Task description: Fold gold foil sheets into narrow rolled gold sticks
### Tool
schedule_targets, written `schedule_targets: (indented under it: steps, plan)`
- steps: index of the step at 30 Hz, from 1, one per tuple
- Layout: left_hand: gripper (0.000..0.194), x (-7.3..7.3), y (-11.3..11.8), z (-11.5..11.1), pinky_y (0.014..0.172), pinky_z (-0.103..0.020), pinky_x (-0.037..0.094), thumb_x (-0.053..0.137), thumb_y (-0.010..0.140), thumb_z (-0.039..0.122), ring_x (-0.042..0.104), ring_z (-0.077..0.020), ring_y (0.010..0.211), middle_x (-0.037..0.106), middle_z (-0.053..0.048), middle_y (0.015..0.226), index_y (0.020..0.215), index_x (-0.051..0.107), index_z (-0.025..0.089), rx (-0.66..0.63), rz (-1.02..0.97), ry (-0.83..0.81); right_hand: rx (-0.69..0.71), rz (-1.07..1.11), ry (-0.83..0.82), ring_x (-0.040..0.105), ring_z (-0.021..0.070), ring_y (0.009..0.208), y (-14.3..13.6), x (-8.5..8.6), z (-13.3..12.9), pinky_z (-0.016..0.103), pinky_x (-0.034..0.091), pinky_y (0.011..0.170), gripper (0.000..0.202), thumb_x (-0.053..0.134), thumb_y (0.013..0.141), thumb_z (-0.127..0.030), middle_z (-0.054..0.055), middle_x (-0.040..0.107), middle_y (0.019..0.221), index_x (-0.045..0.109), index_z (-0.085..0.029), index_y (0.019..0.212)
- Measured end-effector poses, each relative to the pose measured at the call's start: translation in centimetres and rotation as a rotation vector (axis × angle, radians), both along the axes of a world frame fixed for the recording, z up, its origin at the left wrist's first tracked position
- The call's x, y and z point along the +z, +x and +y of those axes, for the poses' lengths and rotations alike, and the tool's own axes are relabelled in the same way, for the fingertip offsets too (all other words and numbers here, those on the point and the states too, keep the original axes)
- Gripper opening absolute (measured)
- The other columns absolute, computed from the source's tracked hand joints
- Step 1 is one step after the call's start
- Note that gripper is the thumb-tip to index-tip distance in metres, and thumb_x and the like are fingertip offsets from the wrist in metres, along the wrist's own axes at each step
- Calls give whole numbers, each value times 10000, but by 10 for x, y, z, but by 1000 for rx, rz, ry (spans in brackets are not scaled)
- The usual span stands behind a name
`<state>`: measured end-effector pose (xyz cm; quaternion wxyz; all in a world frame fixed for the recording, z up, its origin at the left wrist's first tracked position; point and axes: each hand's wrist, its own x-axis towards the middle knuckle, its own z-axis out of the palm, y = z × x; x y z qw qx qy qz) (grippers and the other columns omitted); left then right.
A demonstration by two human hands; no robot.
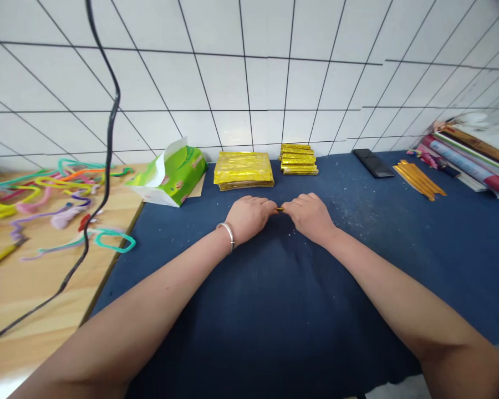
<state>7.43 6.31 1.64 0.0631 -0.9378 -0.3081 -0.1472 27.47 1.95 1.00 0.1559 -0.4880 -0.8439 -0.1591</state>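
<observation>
My left hand, with a silver bracelet at the wrist, and my right hand meet above the dark blue cloth. Both have their fingers closed on a thin gold foil strip. Only a short dark-gold piece shows between the fingertips; the rest of it is hidden. Just beyond my left hand lies a stack of gold foil sheets. A smaller pile of narrow folded gold strips sits behind my right hand, near the tiled wall.
A green tissue pack stands at the back left. Colourful pipe cleaners cover the wooden board, and a black cable hangs across it. At right are a black flat case, orange-gold strips and stacked books.
</observation>
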Motion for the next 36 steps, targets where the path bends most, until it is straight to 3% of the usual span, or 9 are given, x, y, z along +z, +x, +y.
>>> schedule_targets:
  steps: [4, 7, 11, 15, 21, 26, 29, 33, 36]
  plan:
    - [256, 3, -12, 7, 665, -261, 408, 373, 941, 290, 622, -159, 815, 659, -38, 872, 1015, 598, 193, 51, 17, -71, -24, 9, -7, 480, 167, 782, 9, 1, 5, 322, 258, 712, 282, 366, 951, -253, 37, 659, 807, 643, -205, 970]
    - [253, 3, -14, 9, 627, -271, 391, 373, 937, 293, 613, -162, 754, 649, -27, 822, 977, 604, 200, 80, 58, -27, -29, -3, -23, 485, 179, 848, 9, 3, 6, 322, 257, 721, 255, 393, 943, -250, 43, 667, 833, 641, -201, 970]
    - [194, 1, -7, 3, 656, -290, 378, 409, 899, 204, 586, -160, 715, 627, -29, 774, 941, 598, 190, 37, 113, 76, -10, -79, -24, 482, 205, 915, -3, 4, 2, 329, 253, 738, 233, 416, 934, -253, 74, 664, 861, 629, -164, 969]
    - [156, 0, 2, -6, 665, -301, 364, 431, 860, 150, 576, -161, 709, 621, -27, 767, 887, 581, 182, -29, 136, 110, 27, -127, -47, 507, 181, 807, -12, 4, -3, 322, 248, 703, 260, 355, 940, -181, 67, 657, 817, 610, -147, 898]
    - [187, 4, -2, -4, 625, -299, 347, 395, 904, 236, 572, -163, 660, 623, -12, 738, 910, 579, 205, 20, 106, 102, -59, -107, -115, 532, 161, 708, 2, 9, 1, 304, 242, 633, 341, 328, 961, -367, 46, 650, 753, 589, -171, 863]
    - [218, -5, -8, 6, 687, -273, 397, 397, 902, 204, 592, -160, 761, 633, -26, 814, 1020, 580, 208, 2, 105, 15, 57, -71, -243, 555, 148, 865, 11, 8, 5, 267, 288, 653, 205, 384, 935, -208, 17, 663, 914, 588, -215, 962]
    - [291, -10, -9, 10, 736, -256, 419, 392, 879, 137, 589, -156, 859, 626, -36, 915, 1114, 546, 213, -13, 81, -42, -26, -52, -254, 580, 144, 839, 11, 7, 4, 266, 285, 621, 206, 376, 943, -243, 15, 666, 933, 576, -221, 987]
    - [302, -9, -12, 12, 666, -241, 427, 366, 905, 183, 602, -154, 841, 628, -29, 952, 1152, 524, 253, 69, 79, -88, -166, -89, -238, 599, 157, 725, 7, 9, 1, 272, 235, 556, 294, 329, 957, -380, 27, 672, 850, 562, -201, 964]
    - [311, -7, -16, 14, 635, -239, 424, 361, 907, 197, 613, -155, 827, 634, -23, 987, 1171, 511, 265, 85, 81, -98, -156, -100, -264, 598, 156, 700, 7, 10, 1, 269, 229, 546, 294, 333, 954, -388, 28, 671, 831, 555, -195, 952]
